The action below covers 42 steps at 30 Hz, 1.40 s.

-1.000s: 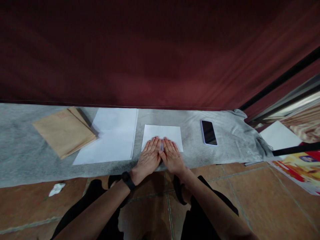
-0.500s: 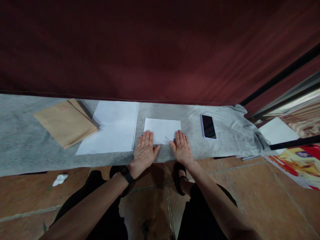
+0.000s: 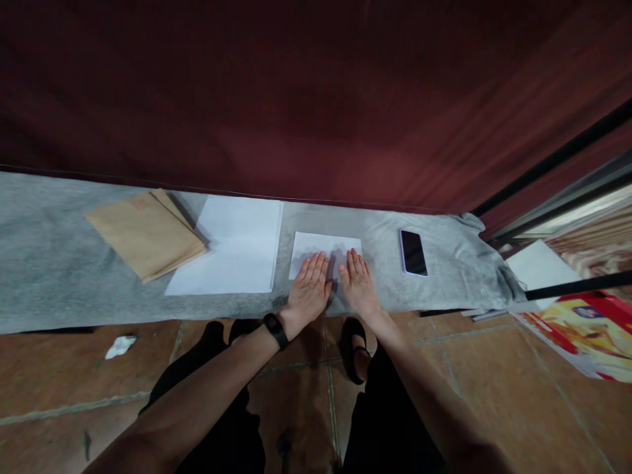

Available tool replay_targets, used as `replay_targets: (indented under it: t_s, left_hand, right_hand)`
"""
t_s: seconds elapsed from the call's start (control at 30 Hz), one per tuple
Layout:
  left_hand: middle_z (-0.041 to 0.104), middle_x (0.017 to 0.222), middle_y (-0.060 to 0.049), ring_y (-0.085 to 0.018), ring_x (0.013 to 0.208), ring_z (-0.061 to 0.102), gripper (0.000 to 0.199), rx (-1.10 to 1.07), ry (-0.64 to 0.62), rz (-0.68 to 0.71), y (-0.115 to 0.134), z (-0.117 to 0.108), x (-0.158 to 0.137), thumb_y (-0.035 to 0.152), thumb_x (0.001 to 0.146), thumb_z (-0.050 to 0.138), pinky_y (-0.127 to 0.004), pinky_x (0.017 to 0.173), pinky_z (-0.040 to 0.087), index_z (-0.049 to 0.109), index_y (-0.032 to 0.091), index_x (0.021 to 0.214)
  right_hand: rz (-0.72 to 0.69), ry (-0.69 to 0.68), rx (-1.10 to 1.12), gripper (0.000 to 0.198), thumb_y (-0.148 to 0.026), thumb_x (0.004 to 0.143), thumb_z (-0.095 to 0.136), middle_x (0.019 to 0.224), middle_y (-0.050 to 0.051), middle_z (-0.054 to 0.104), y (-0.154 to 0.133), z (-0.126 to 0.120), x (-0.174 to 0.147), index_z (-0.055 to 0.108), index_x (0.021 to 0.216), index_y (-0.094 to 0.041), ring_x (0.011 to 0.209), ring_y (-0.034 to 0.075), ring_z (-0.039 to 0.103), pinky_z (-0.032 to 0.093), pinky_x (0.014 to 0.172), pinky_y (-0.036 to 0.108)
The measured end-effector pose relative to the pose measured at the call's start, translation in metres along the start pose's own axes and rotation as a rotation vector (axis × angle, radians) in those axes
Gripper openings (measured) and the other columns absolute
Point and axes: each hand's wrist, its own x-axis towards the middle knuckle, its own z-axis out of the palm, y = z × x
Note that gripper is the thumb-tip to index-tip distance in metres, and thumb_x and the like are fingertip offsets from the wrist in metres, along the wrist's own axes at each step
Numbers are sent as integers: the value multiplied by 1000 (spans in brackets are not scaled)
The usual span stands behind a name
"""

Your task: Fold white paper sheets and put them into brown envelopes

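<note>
A small white sheet of paper [image 3: 328, 242], possibly folded, lies on the grey cloth in front of me. My left hand [image 3: 309, 286] is over its near edge, fingers stretched out and flat, with a dark band on the wrist. Close beside it, my right hand [image 3: 359, 283] is also flat, its fingers over the paper's near right part. Neither hand grips anything. Shadows fall on the paper around the fingertips; whether both palms press on it I cannot tell. Larger white sheets [image 3: 241, 243] lie in a stack to the left.
Brown envelopes [image 3: 145, 234] overlap the white stack's left side. A phone [image 3: 413, 253] lies on the grey cloth [image 3: 385, 227] at right. A dark red curtain [image 3: 296, 99] hangs behind. A colourful box [image 3: 587, 329] and black bars [image 3: 577, 284] are at far right.
My left hand has slid to the right along the paper, closer to my right hand. The right hand has hardly moved. The view has shifted slightly.
</note>
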Motion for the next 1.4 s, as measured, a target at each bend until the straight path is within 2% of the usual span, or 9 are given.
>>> replay_targets:
  t_s: [0.2,0.53,0.73,0.9,1.03,1.13,1.27,1.4]
  left_hand:
    - [26,164,-19,-25,155,18,65,7,-72,45,5,14,6,17,96,31,-50,126,18,18,5,159]
    - [28,164,-19,-27,154,20,63,1,-99,3,-5,13,6,32,99,34,-47,126,18,31,2,154]
    - [28,163,-21,-27,154,20,64,-17,-70,-82,-19,10,7,30,99,34,-48,125,23,27,2,155]
    - [30,162,-20,-28,154,22,62,23,-87,-204,-28,3,8,29,98,34,-47,125,21,32,2,154]
    - [33,160,-25,-30,153,25,61,43,-62,-284,-26,-3,15,27,97,33,-47,126,16,36,-5,150]
    - [33,160,-23,-28,153,23,60,16,-40,-209,-19,-2,27,25,98,31,-45,127,14,36,-3,151]
    - [32,162,-19,-25,155,19,59,-60,-26,-43,-15,12,48,22,98,29,-46,126,20,31,2,154]
    - [34,162,-19,-26,154,21,59,-68,-24,-24,-23,27,62,19,97,29,-48,124,25,31,5,155]
  right_hand:
    - [-124,-81,46,61,-42,107,17,163,15,32,-19,18,4,34,156,-10,153,24,25,22,124,46]
    - [-141,-59,-86,65,-47,106,28,164,17,27,7,21,9,30,157,-6,153,29,24,21,124,47]
    - [-96,-17,-103,66,-46,106,32,161,19,32,18,16,6,31,156,-4,151,30,29,25,122,49]
    - [-24,4,-112,64,-46,106,32,161,20,33,31,13,4,34,155,-5,149,32,33,26,121,52]
    - [74,20,-110,64,-45,106,31,159,23,35,32,9,8,38,152,-1,148,34,34,24,121,54]
    - [77,29,-78,64,-46,107,28,160,22,34,21,5,17,38,152,-2,150,33,31,21,122,54]
    - [-49,-23,24,62,-43,108,22,162,16,32,-3,5,36,35,155,-6,153,26,24,23,124,45]
    - [-66,-68,85,57,-41,108,21,162,11,35,-18,13,52,38,154,-11,152,22,27,22,125,42]
